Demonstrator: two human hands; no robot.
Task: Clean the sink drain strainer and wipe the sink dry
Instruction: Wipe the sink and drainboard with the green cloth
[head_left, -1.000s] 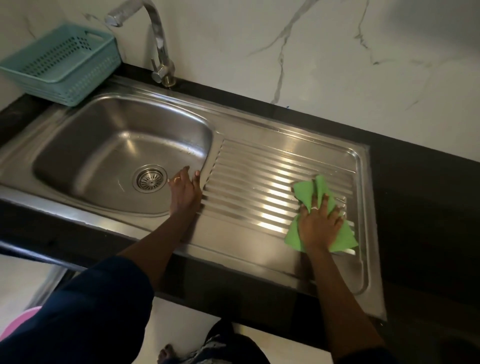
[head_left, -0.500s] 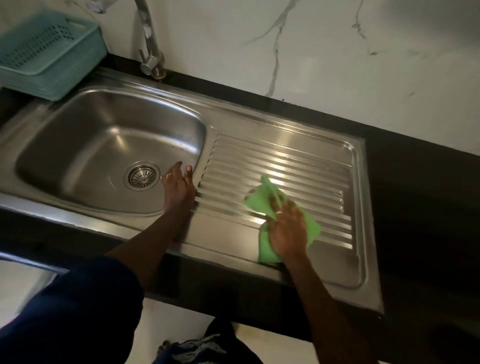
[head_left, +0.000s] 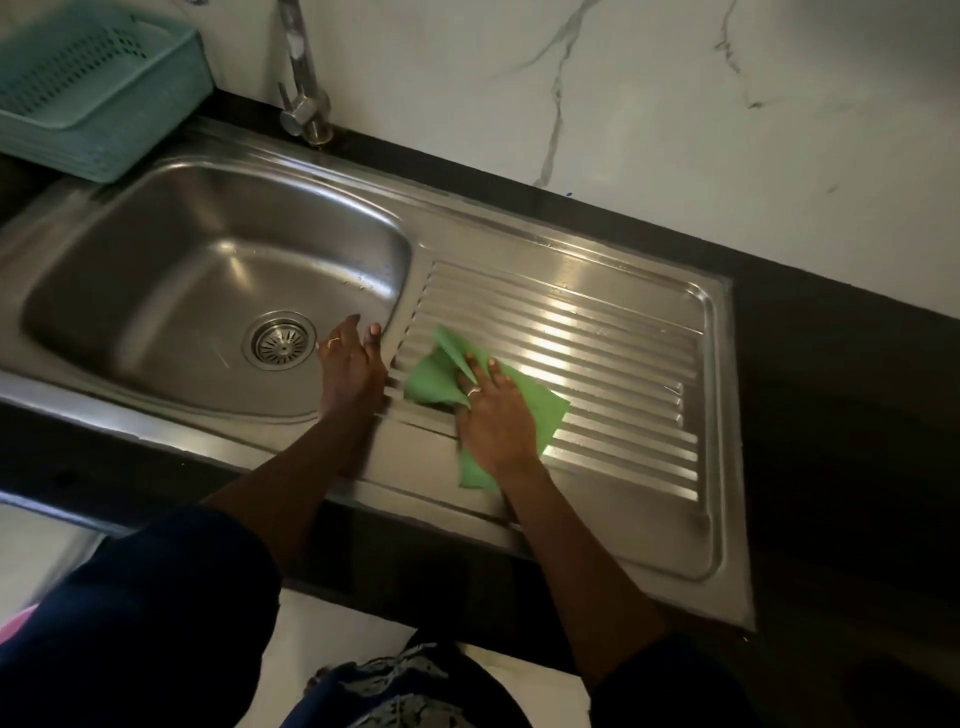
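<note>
A dark bench (head_left: 831, 364) carries a steel sink (head_left: 156, 249). At the basin end of its ribbed drainboard (head_left: 597, 332), a crumpled green cloth (head_left: 540, 410) lies under the right hand (head_left: 496, 415), fingers spread flat. Soft and light, the cloth will likely bunch unless pressed mid-cloth. The left hand (head_left: 350, 369) rests flat, holding nothing, on the basin's right wall, beside the round perforated strainer (head_left: 281, 340) seated in the drain.
</note>
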